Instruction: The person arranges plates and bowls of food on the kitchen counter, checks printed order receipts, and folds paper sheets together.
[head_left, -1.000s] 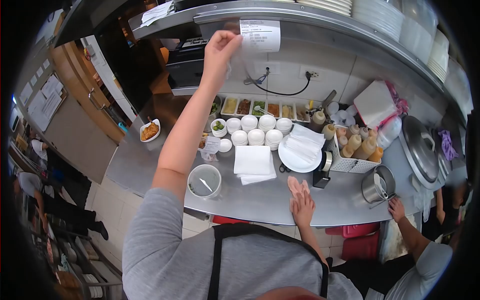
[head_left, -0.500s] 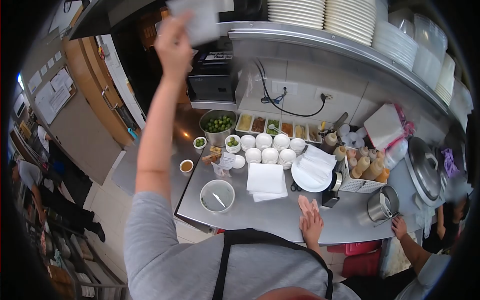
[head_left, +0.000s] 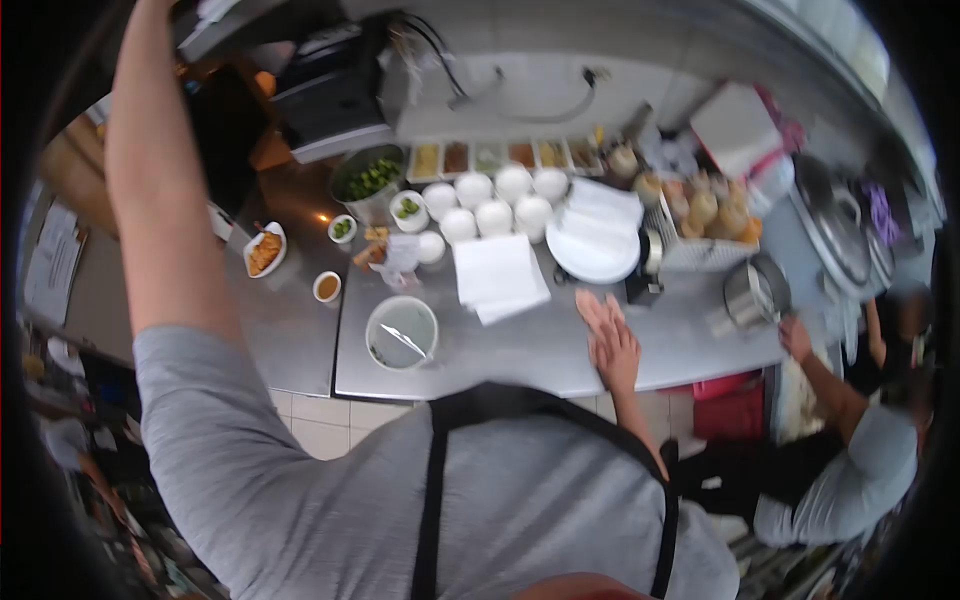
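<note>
Counter edge (head_left: 565, 386) passes just beside the right hand (head_left: 615, 352), spread on pink cloth (head_left: 592, 307); left hand unseen.

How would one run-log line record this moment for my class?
left hand: out of view, arm raised | right hand: on pink cloth | nearby: tub, white sheets
</note>
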